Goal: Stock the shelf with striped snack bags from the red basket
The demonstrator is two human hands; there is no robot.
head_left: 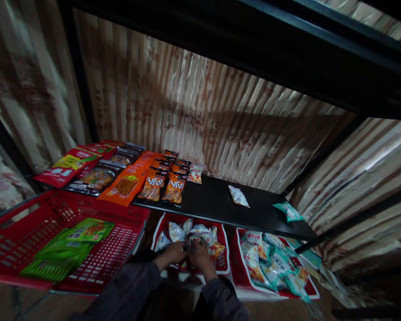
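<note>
Both hands are down in the middle red-and-white basket (226, 249), among small white and orange snack bags (175, 232). My left hand (174, 253) is closed at the left side of a small dark snack packet (191, 242). Over the same packet from the right bends my right hand (199, 254), its fingers closed on it. The packet's print is dim, and the fingertips are partly hidden. On the black shelf (207, 199) just behind stand orange-and-black snack bags (174, 186) in rows, with one white-and-red snack bag (195, 174) beside them.
A large red basket (120, 249) at left holds green packets (67, 249). Another basket (242, 272) at right holds teal and white bags (277, 263). Red, dark and orange packs (127, 180) line the shelf's left. A white bag (238, 196) and teal bag (289, 211) lie rightward.
</note>
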